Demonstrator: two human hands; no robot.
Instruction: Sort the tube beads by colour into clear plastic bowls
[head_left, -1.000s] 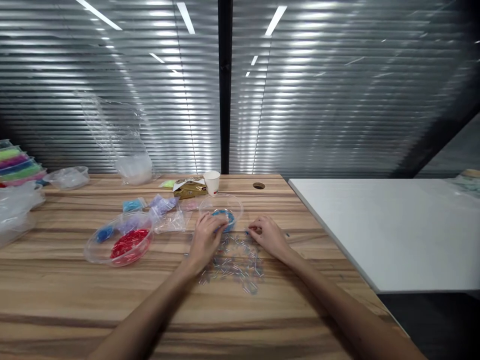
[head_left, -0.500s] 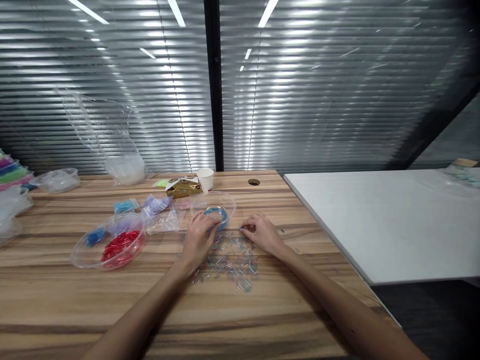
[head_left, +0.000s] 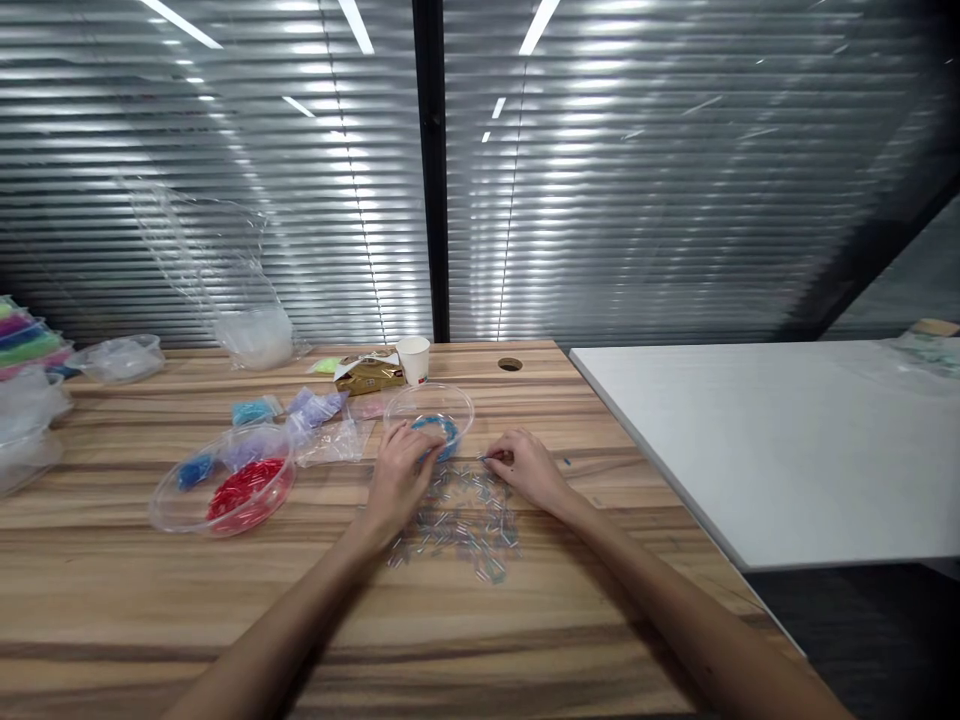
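Observation:
My left hand is at the near left rim of a clear round bowl with blue pieces in it. Its thumb and fingers are pinched together; what they hold is hidden. To the right of the bowl, my right hand has thumb and forefinger closed on a tiny blue piece. Many small tube-like clear and coloured pieces lie scattered on the wooden table between and below my hands. A single blue piece lies right of my right hand.
A larger clear bowl with red pieces and blue and purple packets stands at the left. Behind are small bags, a gold packet and a white paper cup. A white table adjoins at the right.
The whole view has shifted very slightly. Both hands keep nearly the same place and pinch.

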